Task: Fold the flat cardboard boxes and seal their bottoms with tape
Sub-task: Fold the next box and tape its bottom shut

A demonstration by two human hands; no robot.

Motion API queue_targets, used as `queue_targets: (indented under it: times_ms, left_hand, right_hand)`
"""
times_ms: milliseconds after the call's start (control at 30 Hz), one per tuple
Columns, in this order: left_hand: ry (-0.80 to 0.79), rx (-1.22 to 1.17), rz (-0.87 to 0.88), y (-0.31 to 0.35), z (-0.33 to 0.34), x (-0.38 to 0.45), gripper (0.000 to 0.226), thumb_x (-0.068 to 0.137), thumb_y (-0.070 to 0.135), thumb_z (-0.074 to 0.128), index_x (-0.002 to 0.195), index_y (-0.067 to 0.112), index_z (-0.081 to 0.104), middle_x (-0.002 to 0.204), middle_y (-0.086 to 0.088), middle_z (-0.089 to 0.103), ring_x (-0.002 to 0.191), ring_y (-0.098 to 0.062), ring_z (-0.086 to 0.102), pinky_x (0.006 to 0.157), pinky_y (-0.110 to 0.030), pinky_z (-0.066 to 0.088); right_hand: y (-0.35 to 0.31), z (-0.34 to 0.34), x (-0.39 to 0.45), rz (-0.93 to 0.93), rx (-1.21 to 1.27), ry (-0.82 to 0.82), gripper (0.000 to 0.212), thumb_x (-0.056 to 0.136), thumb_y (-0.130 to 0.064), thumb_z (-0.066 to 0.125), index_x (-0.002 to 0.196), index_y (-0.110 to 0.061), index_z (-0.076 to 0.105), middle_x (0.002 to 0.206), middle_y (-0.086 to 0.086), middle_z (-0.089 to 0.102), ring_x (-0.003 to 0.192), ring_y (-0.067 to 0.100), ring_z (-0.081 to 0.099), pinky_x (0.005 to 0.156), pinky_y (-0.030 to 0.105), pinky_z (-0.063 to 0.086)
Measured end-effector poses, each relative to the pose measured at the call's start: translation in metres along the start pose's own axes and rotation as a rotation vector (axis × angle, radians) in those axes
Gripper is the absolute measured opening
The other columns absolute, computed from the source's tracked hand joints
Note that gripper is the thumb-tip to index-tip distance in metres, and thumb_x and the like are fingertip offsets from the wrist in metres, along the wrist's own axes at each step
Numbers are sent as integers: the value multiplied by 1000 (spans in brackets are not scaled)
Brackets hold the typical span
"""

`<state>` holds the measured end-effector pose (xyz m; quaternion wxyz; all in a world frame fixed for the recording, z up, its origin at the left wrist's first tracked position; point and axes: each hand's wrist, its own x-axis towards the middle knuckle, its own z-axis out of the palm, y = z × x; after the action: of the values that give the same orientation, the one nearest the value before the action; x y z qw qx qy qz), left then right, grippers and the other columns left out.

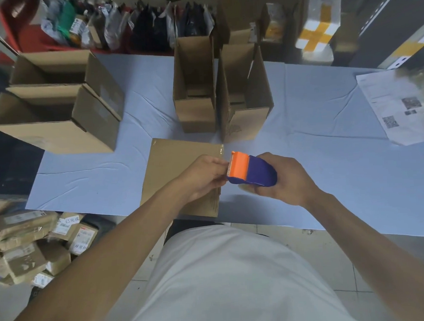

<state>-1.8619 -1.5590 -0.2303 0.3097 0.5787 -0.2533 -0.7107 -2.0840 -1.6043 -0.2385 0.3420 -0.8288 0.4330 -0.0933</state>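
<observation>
A cardboard box stands bottom-up on the pale blue table right in front of me, clear tape shining along its far right edge. My right hand grips a blue and orange tape dispenser just above the box's right side. My left hand pinches at the dispenser's orange cutter end, where the tape comes out. The tape itself is too thin to make out.
Two open folded boxes stand at the far left, two taller open boxes behind the middle. Printed sheets lie at the right edge. Taped parcels are piled on the floor at the left.
</observation>
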Motion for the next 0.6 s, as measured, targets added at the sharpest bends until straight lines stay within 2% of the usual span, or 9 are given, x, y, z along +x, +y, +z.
queue_targets:
  times_ms: [133,267,333,433,600]
  left_hand:
    - [-65,-32,-36,2,-3,-1,23,91,3,57,81,13,75,67,4,69,69,-6,62,75,-22,47]
    - [17,33,-12,3,1,0,22,90,0,57,82,14,73,80,-4,69,87,-18,58,80,-29,48]
    - [61,120,17,6,4,-1,26,90,1,56,79,15,74,82,-5,70,86,-18,59,80,-29,49]
    - [148,196,32,9,7,-3,35,89,1,52,67,16,73,74,-3,70,77,-14,62,73,-25,52]
    - [266,177,-25,9,5,-4,14,87,0,56,81,2,69,70,-7,65,65,-13,62,59,-20,51]
  right_hand:
    - [-1,-3,1,-16,7,-3,57,67,-65,77,111,-39,51,95,-25,59,83,3,62,67,10,44]
    - [-3,-4,3,-17,25,3,58,67,-66,76,111,-39,51,94,-26,59,84,-1,61,67,11,45]
    - [-4,-4,4,-18,10,-2,58,67,-68,75,111,-39,51,94,-25,60,84,-1,61,66,9,44]
    - [-5,-4,7,-17,-20,-58,61,68,-63,78,117,-40,49,99,-26,59,85,5,61,66,9,42]
    - [-5,-4,8,-43,-96,-144,66,70,-58,79,123,-35,45,106,-20,60,84,7,58,64,6,38]
